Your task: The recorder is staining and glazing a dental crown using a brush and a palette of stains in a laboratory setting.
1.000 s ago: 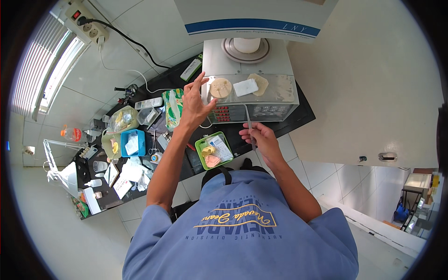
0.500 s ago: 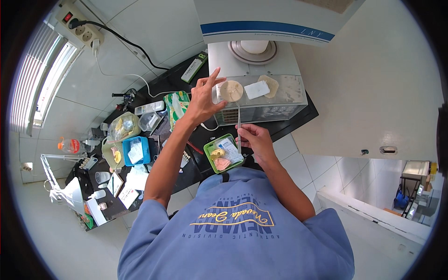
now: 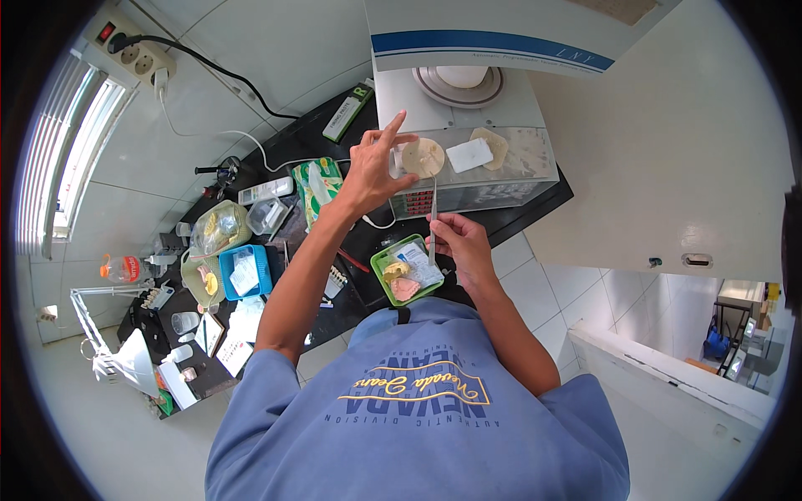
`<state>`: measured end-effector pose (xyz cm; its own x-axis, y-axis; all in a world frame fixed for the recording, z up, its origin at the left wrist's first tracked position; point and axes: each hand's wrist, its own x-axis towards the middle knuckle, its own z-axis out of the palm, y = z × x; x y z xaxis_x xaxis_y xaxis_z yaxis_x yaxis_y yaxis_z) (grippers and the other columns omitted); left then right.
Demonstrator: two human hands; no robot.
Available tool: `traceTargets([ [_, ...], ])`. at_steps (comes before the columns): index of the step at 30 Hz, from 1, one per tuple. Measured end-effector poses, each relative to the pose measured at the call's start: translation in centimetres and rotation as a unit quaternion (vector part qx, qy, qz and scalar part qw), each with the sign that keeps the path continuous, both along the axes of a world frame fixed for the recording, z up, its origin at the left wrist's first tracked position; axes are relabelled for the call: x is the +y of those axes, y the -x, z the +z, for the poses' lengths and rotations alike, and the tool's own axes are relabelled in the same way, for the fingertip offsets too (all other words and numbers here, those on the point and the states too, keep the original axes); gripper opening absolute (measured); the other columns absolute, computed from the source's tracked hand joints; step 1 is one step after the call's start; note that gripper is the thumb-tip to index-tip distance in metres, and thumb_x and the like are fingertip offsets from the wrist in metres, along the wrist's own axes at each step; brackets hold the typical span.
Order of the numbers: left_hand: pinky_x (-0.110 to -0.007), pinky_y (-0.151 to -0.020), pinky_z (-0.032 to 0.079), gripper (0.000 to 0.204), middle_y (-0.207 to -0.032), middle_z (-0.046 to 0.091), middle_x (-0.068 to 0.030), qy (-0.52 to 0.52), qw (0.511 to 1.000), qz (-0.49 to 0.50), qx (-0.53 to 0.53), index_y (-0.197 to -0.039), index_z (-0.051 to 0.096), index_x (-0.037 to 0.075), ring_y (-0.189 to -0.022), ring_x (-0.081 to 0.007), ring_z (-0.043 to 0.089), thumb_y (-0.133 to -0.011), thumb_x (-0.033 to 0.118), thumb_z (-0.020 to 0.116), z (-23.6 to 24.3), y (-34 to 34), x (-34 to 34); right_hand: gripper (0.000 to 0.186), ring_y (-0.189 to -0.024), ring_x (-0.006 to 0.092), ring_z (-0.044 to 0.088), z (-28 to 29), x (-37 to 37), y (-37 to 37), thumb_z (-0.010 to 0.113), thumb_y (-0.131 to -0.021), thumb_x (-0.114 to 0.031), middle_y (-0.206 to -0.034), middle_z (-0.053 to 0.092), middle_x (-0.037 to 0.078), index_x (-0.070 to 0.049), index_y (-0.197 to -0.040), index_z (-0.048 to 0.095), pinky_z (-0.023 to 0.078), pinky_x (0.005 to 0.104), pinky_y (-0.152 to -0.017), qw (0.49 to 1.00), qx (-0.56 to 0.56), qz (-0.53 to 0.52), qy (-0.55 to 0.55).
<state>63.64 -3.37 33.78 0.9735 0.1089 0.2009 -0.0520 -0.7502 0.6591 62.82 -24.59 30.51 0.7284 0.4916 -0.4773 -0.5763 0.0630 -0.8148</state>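
Observation:
My left hand (image 3: pixel 373 173) has its thumb and a finger at opposite edges of a round beige disc (image 3: pixel 423 156), with the index finger raised. The disc is over the front ledge of a white benchtop furnace (image 3: pixel 522 100). Between the fingertips of my right hand (image 3: pixel 464 246) is a slim metal tool that looks like tweezers (image 3: pixel 433 207), upright, its tip at the disc's near edge. Right of the disc lie a white block (image 3: pixel 469 156) and a beige hexagonal plate (image 3: pixel 494 147). Close below my right hand, a green tray (image 3: pixel 387 282) holds yellow and pink dental models (image 3: pixel 405 289) and a packet.
The furnace's upper housing (image 3: pixel 493 46) overhangs the ledge. Left on the black counter are a tissue pack (image 3: pixel 317 184), a blue basket (image 3: pixel 261 285), a food-type container (image 3: pixel 219 227) and a desk lamp (image 3: pixel 129 363). A white cable (image 3: pixel 251 146) runs behind.
The whole view has shifted slightly. My hands, the disc and the tweezers keep nearly the same positions relative to each other.

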Motion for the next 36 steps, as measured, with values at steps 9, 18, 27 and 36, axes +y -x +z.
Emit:
traceTargets([
  [9, -0.042, -0.104, 0.035, 0.103, -0.124, 0.061, -0.0009, 0.015, 1.000, 0.006, -0.010, -0.148, 0.022, 0.014, -0.112, -0.0289, 0.047, -0.064, 0.015, 0.081, -0.2, 0.0, -0.1, 0.022, -0.070, 0.0098, 0.061, 0.3, 0.5, 0.0, 0.065, -0.087, -0.011, -0.083, 0.064, 0.004, 0.003, -0.104, 0.064, 0.052, 0.0233, -0.067, 1.000, -0.003, -0.006, -0.017],
  [18, -0.042, -0.103, 0.033, 0.102, -0.124, 0.059, -0.0005, 0.014, 1.000, 0.027, -0.004, -0.148, 0.024, 0.014, -0.111, -0.0269, 0.047, -0.064, 0.016, 0.081, -0.2, 0.3, -0.8, 0.019, -0.068, 0.0095, 0.061, 0.2, 0.5, -0.2, 0.065, -0.086, -0.009, -0.081, 0.063, 0.004, 0.004, -0.100, 0.065, 0.053, 0.0234, -0.064, 0.999, -0.040, -0.022, 0.002],
  [27, -0.044, -0.105, 0.034, 0.102, -0.128, 0.056, -0.0041, 0.020, 0.999, 0.022, -0.016, -0.147, 0.025, 0.014, -0.116, -0.0287, 0.046, -0.063, 0.015, 0.082, 0.5, 0.4, -0.9, 0.017, -0.068, 0.0096, 0.061, 1.0, 0.1, -0.9, 0.064, -0.085, -0.008, -0.080, 0.062, 0.004, 0.004, -0.098, 0.065, 0.054, 0.0239, -0.064, 0.998, -0.059, -0.004, 0.011],
  [36, -0.043, -0.105, 0.036, 0.101, -0.134, 0.052, -0.0080, 0.060, 0.994, 0.057, -0.065, -0.146, 0.028, 0.012, -0.119, -0.0288, 0.045, -0.061, 0.013, 0.083, 1.2, 2.2, -1.4, 0.018, -0.069, 0.0100, 0.062, 2.6, -1.0, -1.6, 0.064, -0.087, -0.012, -0.086, 0.064, 0.004, 0.001, -0.099, 0.064, 0.053, 0.0239, -0.066, 0.997, -0.071, 0.016, 0.031],
])
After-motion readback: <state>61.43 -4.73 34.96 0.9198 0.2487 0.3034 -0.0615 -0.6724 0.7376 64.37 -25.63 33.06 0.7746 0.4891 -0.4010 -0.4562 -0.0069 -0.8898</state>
